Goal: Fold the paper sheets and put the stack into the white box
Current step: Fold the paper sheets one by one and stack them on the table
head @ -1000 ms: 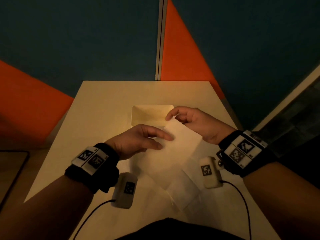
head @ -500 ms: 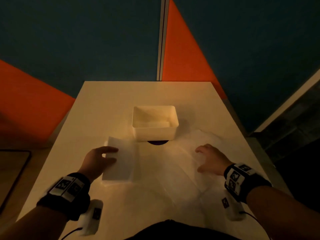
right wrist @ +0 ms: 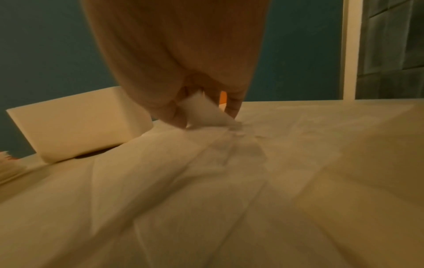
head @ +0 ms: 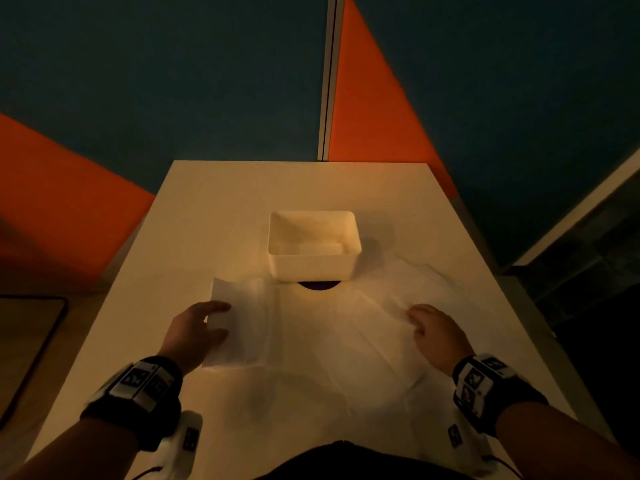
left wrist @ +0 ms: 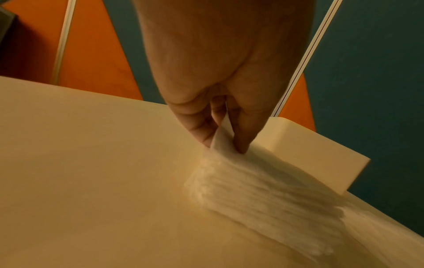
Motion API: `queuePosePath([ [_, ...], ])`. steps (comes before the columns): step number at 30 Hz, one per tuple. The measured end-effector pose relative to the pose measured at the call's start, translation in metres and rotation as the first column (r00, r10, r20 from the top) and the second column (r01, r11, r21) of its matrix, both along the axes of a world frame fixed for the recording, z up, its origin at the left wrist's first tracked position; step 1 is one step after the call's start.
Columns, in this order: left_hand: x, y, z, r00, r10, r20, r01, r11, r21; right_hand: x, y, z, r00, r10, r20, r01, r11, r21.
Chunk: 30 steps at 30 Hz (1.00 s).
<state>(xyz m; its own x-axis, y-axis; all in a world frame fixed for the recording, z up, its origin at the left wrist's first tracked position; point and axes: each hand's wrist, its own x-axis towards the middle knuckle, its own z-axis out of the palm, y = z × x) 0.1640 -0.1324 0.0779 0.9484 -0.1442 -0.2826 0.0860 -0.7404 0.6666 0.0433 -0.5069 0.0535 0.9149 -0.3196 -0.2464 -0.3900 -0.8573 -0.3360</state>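
Observation:
The white box [head: 313, 265] stands mid-table with a folded piece of paper [head: 322, 249] lying inside it. To its front left a folded paper stack [head: 246, 317] lies on the table. My left hand [head: 221, 318] pinches the stack's left edge between thumb and fingers, seen close in the left wrist view [left wrist: 226, 145]. Loose unfolded paper sheets [head: 377, 327] overlap at the front right. My right hand [head: 414, 318] pinches a raised corner of the top sheet [right wrist: 201, 108].
The pale table [head: 214, 209] ends at blue and orange wall panels. A dark round disc [head: 318, 285] peeks out under the box's front edge. A dark-rimmed surface [head: 24, 341] sits off the table's left side.
A second ago both hands held a folded sheet up in front of the box. They have since dropped apart: left onto the folded stack, right onto the loose sheets. Little change over the last half second.

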Motion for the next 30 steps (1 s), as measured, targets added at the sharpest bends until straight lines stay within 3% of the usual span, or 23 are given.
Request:
queuePosePath([
  [14,0.004,-0.001,-0.005,0.995,-0.085,0.045,0.083,0.995,0.059,0.001,-0.006,0.002,0.990,-0.092,0.110,0.085,0.994,0.062],
  [21,0.004,-0.015,0.005,0.954,-0.195,0.229,0.110,0.935,0.337,0.012,0.002,0.047,0.980,-0.117,0.164,0.113,0.993,0.030],
  [25,-0.002,-0.050,0.041,0.874,-0.311,0.373,0.276,0.950,0.145,0.030,0.016,0.097,0.964,-0.095,0.248,0.050,0.982,0.184],
  [30,-0.013,-0.094,0.087,0.788,-0.501,0.357,0.565,0.819,-0.099,0.044,0.041,0.150,0.981,0.034,0.190,-0.099,0.935,0.340],
])
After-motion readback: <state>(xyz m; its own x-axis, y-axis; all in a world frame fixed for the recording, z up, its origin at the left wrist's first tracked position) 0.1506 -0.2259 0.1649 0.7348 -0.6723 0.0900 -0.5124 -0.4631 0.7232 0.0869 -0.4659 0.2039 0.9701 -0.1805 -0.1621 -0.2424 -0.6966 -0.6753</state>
